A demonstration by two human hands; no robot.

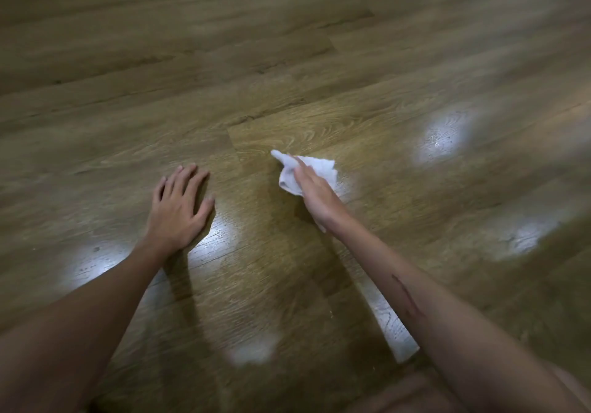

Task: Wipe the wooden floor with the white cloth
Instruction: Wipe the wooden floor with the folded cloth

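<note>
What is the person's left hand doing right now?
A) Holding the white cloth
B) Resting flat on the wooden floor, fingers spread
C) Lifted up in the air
B: the left hand lies flat on the wooden floor, while the right hand has the white cloth.

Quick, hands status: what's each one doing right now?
Left hand: open, flat on the floor, fingers spread, holding nothing.
Right hand: holds the cloth against the floor.

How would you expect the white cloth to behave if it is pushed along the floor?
The white cloth looks crumpled and thin, so probably floppy and light. It would likely bunch under the right hand, and may slide easily on the glossy wooden floor.
</note>
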